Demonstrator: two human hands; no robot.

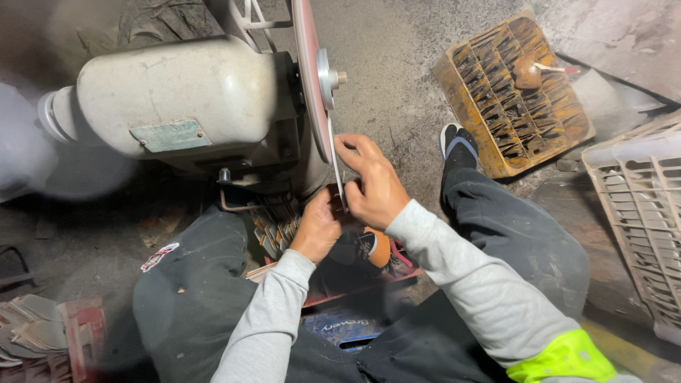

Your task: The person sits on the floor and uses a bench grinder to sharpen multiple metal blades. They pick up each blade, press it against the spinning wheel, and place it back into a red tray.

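right hand [374, 186]: fingers pinched together on a thin grey metal blade [335, 169], gripping it edge-on along its length
left hand [316, 227]: curled shut down at the blade's lower end, pretty much touching the right hand
blade: standing near upright, its top pressed against the rim of the reddish round grinding disc [311, 74]
disc: sits on the shaft of a chunky off-white motor housing [177, 96], silver hub and nut facing right
below the hands: a red metal tray [358, 273] with some striped bits in it, can't tell what exactly
further out: rusty orange slotted crate [514, 92] top right, pale plastic crate [642, 213] at the right edge, stack of grey metal blanks [32, 326] bottom left
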